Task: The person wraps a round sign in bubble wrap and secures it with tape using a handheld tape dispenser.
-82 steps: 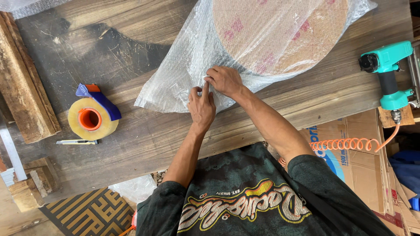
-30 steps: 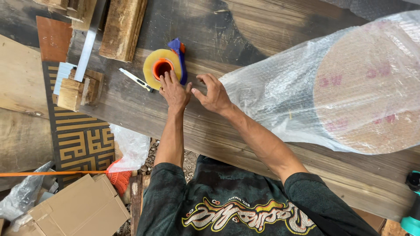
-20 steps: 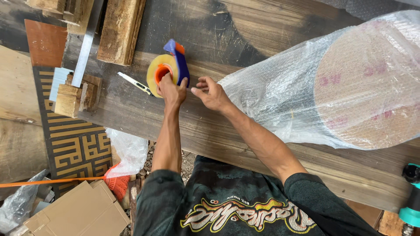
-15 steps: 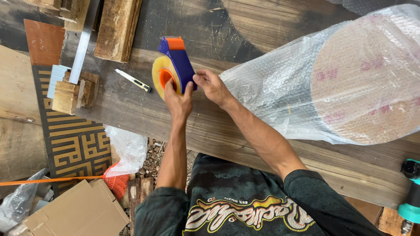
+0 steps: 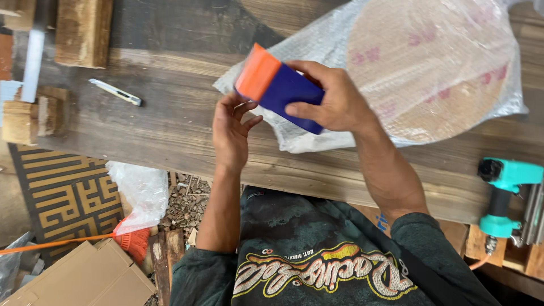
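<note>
1. Now my right hand (image 5: 334, 102) has its grip clenched on the blue-and-orange tape dispenser (image 5: 280, 88), raised over the bubble-wrapped disc's (image 5: 430, 68) left edge.
2. Left of that disc, my left hand (image 5: 232, 133) is released, fingers touching the dispenser.
3. Farther left, a utility knife (image 5: 116, 92) lies on the desk (image 5: 170, 124).

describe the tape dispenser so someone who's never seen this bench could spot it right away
Start at the dark wooden workbench, then the bubble-wrapped round board. At the wrap's near-left edge, the right hand holds the tape dispenser: the only blue-and-orange thing there.
</note>
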